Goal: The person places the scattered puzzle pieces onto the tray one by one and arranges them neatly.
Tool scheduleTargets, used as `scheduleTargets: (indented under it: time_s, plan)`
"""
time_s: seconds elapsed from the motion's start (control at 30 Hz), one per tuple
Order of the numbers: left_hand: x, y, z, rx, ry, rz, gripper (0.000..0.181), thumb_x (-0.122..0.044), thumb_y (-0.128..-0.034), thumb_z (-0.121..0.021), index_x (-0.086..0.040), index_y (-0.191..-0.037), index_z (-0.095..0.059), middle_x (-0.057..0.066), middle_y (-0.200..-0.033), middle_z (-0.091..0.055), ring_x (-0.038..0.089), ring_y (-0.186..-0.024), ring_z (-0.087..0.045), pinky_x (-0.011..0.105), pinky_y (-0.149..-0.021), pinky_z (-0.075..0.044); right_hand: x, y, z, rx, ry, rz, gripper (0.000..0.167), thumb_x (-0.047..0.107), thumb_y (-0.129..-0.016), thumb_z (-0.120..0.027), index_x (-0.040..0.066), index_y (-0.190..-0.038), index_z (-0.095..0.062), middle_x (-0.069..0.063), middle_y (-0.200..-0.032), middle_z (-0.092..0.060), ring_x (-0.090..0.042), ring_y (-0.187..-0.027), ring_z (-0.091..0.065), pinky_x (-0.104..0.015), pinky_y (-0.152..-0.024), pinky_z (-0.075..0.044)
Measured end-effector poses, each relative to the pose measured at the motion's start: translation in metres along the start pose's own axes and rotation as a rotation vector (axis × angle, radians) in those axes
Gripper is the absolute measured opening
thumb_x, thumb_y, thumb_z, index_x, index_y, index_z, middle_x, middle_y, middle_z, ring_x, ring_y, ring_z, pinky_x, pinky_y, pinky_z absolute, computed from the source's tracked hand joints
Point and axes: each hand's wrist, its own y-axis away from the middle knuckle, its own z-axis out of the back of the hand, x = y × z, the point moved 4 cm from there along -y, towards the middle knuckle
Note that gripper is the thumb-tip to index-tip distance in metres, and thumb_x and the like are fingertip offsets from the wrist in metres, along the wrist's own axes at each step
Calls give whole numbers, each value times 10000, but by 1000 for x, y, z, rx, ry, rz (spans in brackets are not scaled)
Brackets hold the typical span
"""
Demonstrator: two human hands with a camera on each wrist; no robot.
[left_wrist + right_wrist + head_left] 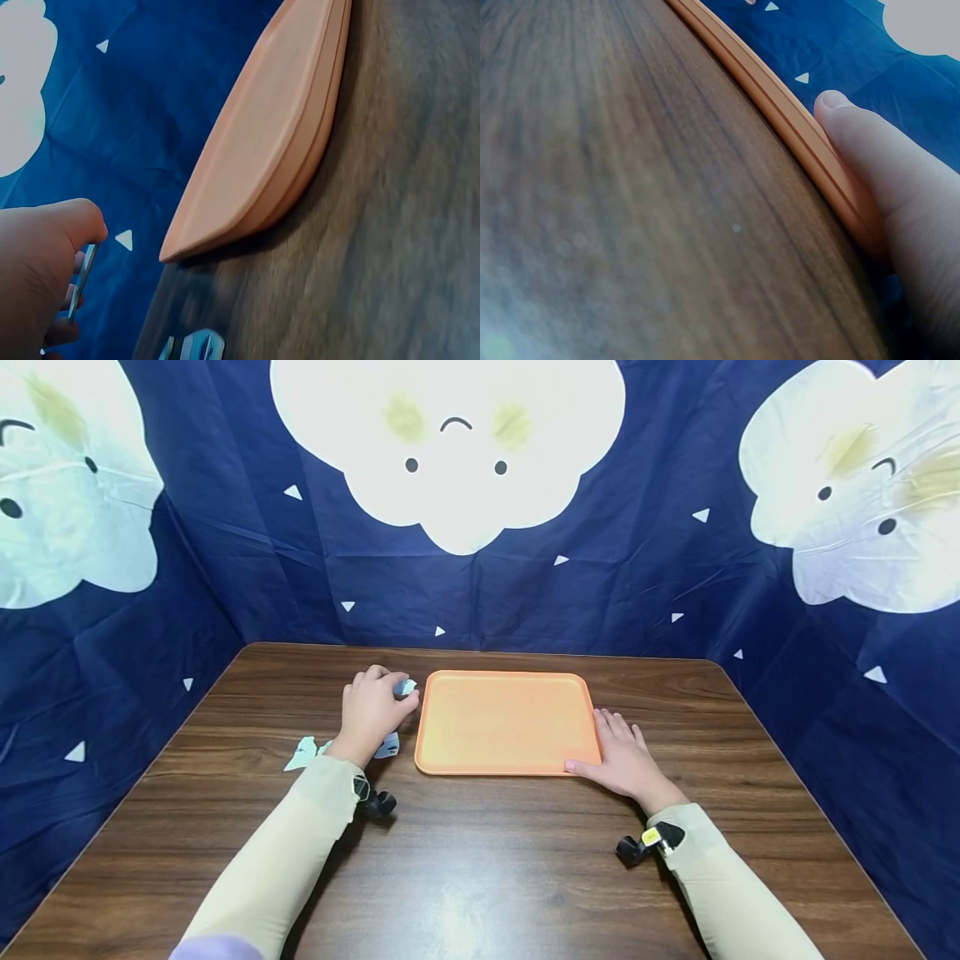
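Observation:
An orange tray [506, 723] lies on the wooden table. Just left of it, the left hand [372, 706] pinches a light blue piece [406, 687] between thumb and fingers; the left wrist view shows this piece [83, 283] edge-on, thin and flat. The right hand [626, 758] rests at the tray's right side, its thumb on the near right corner and its fingers stretched along the edge. In the right wrist view the thumb [866, 146] touches the tray's rim [780, 105]. Other light blue pieces [302, 753] lie by the left wrist, partly hidden by it.
Another patterned blue piece [387, 746] lies between the left wrist and the tray. The wooden table [480, 860] reaches back to a dark blue cloth [480, 593] with white clouds and small triangles, which also hangs on both sides.

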Motion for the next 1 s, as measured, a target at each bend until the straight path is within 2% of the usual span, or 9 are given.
scheduleTargets:
  time_s: [0.3, 0.73, 1.0]
  plan:
    - [-13, -5, -6, -3, 19, -19, 402, -401, -895, -685, -150, -1204, -741, 126, -1176, -632, 379, -1024, -561, 550, -827, -423, 1, 0, 0, -1, 0, 3, 1205, 769, -816, -606, -29, -1594, -148, -257, -1634, -206, -432, -1516, -146, -650, -1173, -74]
    - [-34, -11, -10, 42, 25, -19, 419, -416, -910, -656, -156, -1229, -734, 112, -1186, -626, 363, -1026, -554, 529, -852, -416, 0, 0, 2, 12, 0, -7, 1219, 785, -815, -590, -30, -1596, -130, -257, -1641, -182, -441, -1517, -128, -649, -1176, -63]
    - [-49, -17, -16, 40, 33, -24, 397, -425, -906, -677, -177, -1210, -738, 100, -1189, -622, 351, -1043, -555, 534, -869, -420, -2, 0, 2, 18, 8, 11, 1267, 797, -768, -630, -29, -1595, -141, -257, -1639, -188, -440, -1516, -136, -645, -1177, -74]
